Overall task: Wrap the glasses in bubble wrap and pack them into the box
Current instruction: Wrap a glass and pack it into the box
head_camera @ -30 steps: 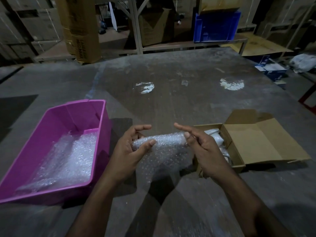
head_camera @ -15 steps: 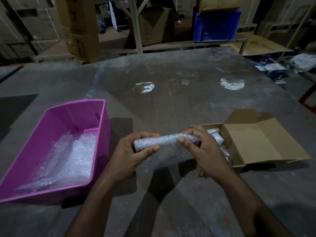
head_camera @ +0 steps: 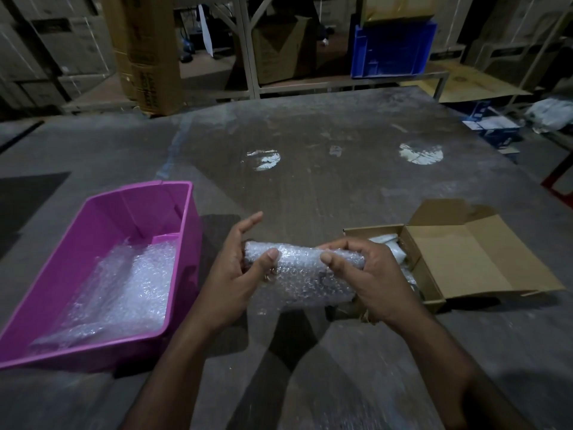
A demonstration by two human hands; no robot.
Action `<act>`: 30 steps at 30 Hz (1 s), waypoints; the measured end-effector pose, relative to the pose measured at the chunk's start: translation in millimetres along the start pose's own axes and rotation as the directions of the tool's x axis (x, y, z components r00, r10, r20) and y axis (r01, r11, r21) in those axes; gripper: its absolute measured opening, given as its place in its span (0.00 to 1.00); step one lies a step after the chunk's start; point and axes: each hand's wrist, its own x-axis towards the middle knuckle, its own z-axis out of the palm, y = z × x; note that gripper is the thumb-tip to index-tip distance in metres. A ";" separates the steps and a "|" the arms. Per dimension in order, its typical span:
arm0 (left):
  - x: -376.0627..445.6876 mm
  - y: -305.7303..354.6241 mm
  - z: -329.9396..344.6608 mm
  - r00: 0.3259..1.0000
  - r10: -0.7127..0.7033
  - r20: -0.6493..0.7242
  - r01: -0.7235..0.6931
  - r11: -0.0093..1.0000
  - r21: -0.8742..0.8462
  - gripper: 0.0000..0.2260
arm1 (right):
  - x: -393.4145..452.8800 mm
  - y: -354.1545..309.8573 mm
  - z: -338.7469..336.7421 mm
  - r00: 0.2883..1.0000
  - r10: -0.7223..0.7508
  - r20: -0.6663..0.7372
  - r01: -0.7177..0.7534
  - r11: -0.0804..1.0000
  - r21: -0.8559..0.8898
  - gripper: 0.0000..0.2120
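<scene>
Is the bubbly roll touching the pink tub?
Apart. The head view shows the bubble-wrapped roll held up in the left hand and right hand, with bare table showing between it and the pink tub.

1. Two hands: the left hand (head_camera: 240, 276) at 7 o'clock of the frame centre, the right hand (head_camera: 369, 274) at 5 o'clock
2. One roll of bubble wrap (head_camera: 305, 268) held between them, just below centre
3. One pink tub (head_camera: 93, 274) at 8 o'clock, with loose bubble wrap (head_camera: 117, 293) lying in it; how many sheets cannot be told
4. One open cardboard box (head_camera: 459, 259) at 4 o'clock, with wrapped bundles (head_camera: 392, 248) inside; their number cannot be told
5. One table (head_camera: 310, 181)
6. Two pale round marks on the table, one (head_camera: 263, 158) at 12 o'clock and one (head_camera: 420, 152) at 2 o'clock
7. One blue crate (head_camera: 392, 51) at 1 o'clock, on a far shelf
</scene>
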 end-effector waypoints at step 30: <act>-0.5 3.3 1.3 0.998 -0.004 -0.055 0.004 1.000 -0.011 0.18 | -2.5 2.1 -4.2 0.997 -0.053 0.063 0.051 0.998 0.032 0.11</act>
